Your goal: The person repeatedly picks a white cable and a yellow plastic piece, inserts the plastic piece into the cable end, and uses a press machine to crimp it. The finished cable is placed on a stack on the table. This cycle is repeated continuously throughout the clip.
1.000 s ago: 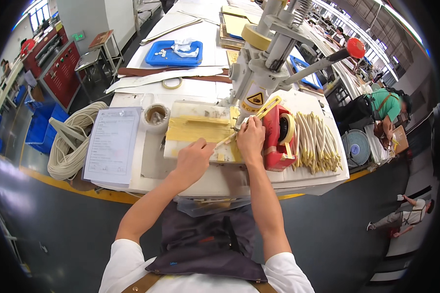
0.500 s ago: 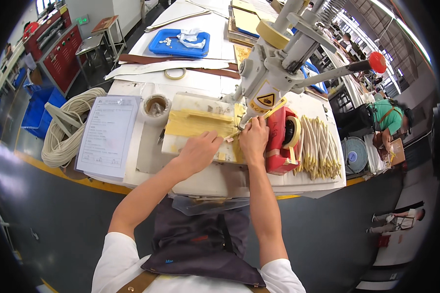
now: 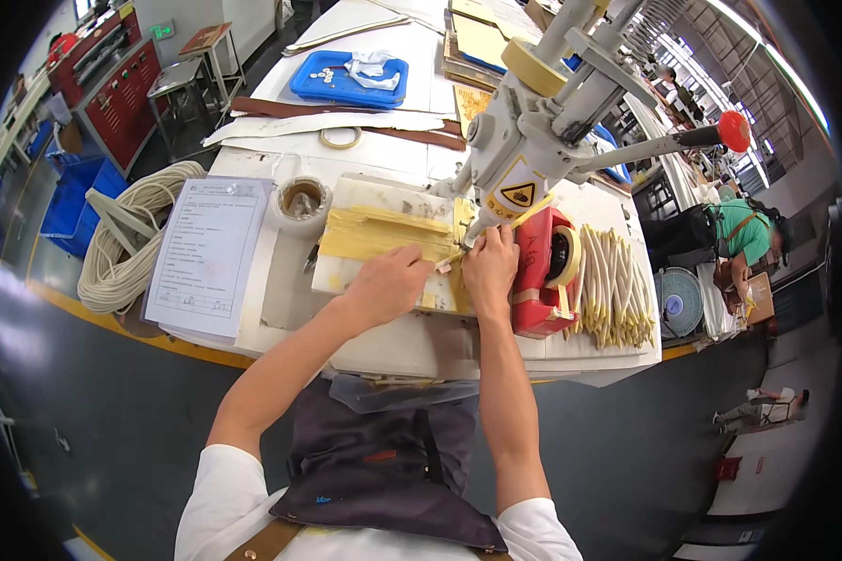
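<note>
A grey hand-lever press (image 3: 519,140) stands over a pale work board (image 3: 346,196), its narrow tip coming down just by my fingers. Right under that tip my right hand (image 3: 489,271) is closed in a pinch. A thin yellow strip (image 3: 536,213) sticks out past its fingers toward the far right. My left hand (image 3: 390,282) is also pinched, beside the strip's near end, low over the board; its fingertips partly hide what they hold. Yellow tape (image 3: 374,234) covers the board's middle, with a raised ridge along it.
Right of my hands stands a red tape dispenser (image 3: 538,280), then a pile of white cords (image 3: 617,285) with yellow ends. To the left are a tape roll (image 3: 301,204), a printed sheet (image 3: 210,252) and coiled rope (image 3: 112,252). A blue tray (image 3: 351,79) lies farther back.
The view has shifted slightly. Both hands keep their pinch at the press tip with hardly any movement. In the background at right, a distant person has changed position.
</note>
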Available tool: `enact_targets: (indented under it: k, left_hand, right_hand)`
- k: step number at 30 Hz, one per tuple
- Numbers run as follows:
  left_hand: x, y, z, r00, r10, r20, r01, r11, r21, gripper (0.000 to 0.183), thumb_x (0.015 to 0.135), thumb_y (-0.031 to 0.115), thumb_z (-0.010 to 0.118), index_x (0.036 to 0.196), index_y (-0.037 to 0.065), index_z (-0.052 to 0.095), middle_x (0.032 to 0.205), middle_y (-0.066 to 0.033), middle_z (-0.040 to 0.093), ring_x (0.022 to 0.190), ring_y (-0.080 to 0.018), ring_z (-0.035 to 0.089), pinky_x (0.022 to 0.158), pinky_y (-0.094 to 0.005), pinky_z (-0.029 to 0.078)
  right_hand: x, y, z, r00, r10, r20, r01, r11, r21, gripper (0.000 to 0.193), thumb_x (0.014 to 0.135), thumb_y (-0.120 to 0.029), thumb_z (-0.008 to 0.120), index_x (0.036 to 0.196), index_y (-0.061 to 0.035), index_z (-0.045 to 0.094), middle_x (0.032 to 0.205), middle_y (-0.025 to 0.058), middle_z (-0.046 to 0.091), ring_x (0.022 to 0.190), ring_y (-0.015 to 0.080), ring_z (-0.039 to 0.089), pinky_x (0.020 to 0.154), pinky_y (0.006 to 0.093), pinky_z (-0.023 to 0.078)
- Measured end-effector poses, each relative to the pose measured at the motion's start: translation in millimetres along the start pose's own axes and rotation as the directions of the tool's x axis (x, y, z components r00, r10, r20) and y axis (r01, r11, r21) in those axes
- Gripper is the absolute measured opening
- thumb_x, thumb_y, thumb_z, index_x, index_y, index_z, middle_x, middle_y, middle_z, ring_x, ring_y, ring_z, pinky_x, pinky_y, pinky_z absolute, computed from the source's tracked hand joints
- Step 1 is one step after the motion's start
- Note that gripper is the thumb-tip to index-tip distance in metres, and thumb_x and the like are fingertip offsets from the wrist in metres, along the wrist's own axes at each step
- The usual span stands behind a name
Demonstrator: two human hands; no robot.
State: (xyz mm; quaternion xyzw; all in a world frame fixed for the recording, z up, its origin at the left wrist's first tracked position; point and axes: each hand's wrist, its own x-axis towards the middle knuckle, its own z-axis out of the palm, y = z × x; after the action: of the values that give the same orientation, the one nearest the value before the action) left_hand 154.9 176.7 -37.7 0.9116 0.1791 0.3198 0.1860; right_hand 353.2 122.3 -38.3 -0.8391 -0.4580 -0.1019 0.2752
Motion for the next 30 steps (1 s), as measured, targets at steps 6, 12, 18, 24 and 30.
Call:
enact_targets:
  k: [6, 12, 18, 24, 30]
  left_hand:
    - [2.9, 3.8, 0.1, 1.0, -0.005, 0.024, 0.006, 0.999, -0.047, 0.016, 0.09, 0.009, 0.062, 0.103, 0.006, 0.071, 0.089, -0.009, 0.06, 0.082, -0.0294, 0.064, 0.069, -0.0408, 0.053]
    - [-0.5, -7.6, 2.6, 0.999, -0.031, -0.022, 0.029, 0.998, -0.049, 0.014, 0.091, 0.009, 0.063, 0.101, 0.005, 0.072, 0.09, -0.0097, 0.061, 0.081, -0.0303, 0.064, 0.069, -0.0411, 0.052]
    - [8.1, 4.1, 8.9, 1.0, 0.027, -0.006, -0.027, 0.994, -0.108, 0.012, 0.091, 0.007, 0.065, 0.099, 0.004, 0.073, 0.088, -0.0098, 0.061, 0.078, -0.0303, 0.064, 0.067, -0.0407, 0.052]
    - [4.5, 1.1, -1.0, 0.999, -0.029, -0.032, 0.026, 0.996, -0.082, 0.012, 0.09, 0.007, 0.067, 0.1, 0.004, 0.074, 0.088, -0.01, 0.061, 0.075, -0.0304, 0.064, 0.066, -0.0406, 0.052]
    - [1.7, 1.7, 3.2, 0.999, -0.031, -0.035, 0.028, 0.994, -0.101, 0.015, 0.09, 0.007, 0.066, 0.103, 0.004, 0.074, 0.087, -0.0117, 0.061, 0.075, -0.0315, 0.063, 0.068, -0.0403, 0.052]
  right_hand:
    - [-2.0, 24.9, 2.4, 0.996, -0.046, -0.072, 0.059, 0.98, 0.19, 0.025, 0.093, -0.008, 0.055, 0.112, 0.0052, 0.065, 0.133, 0.0266, 0.059, 0.1, 0.0394, 0.061, 0.092, 0.0485, 0.049]
    - [58.1, -32.2, -195.4, 0.869, 0.328, -0.371, 0.247, 0.364, 0.898, 0.05, 0.105, -0.029, 0.049, 0.148, -0.0037, 0.045, 0.133, 0.0139, 0.06, 0.12, 0.0207, 0.058, 0.105, 0.0396, 0.041]
    - [162.2, -7.4, -326.3, 0.908, -0.307, -0.284, 0.367, 0.259, 0.894, 0.034, 0.106, -0.029, 0.049, 0.102, 0.0027, 0.06, 0.099, 0.0163, 0.062, 0.085, 0.0252, 0.057, 0.091, 0.0434, 0.046]
    - [31.9, -14.3, -240.9, 0.825, -0.178, -0.536, 0.476, -0.293, 0.83, 0.034, 0.107, -0.021, 0.044, 0.076, -0.0057, 0.048, 0.069, 0.0095, 0.053, 0.057, 0.0179, 0.043, 0.068, 0.0408, 0.043]
    - [-23.5, -4.6, -205.8, 0.713, -0.301, -0.633, 0.7, 0.25, 0.669, 0.035, 0.108, -0.028, 0.038, 0.077, -0.0102, 0.039, 0.07, 0.0079, 0.044, 0.07, 0.0228, 0.045, 0.088, 0.0506, 0.04]
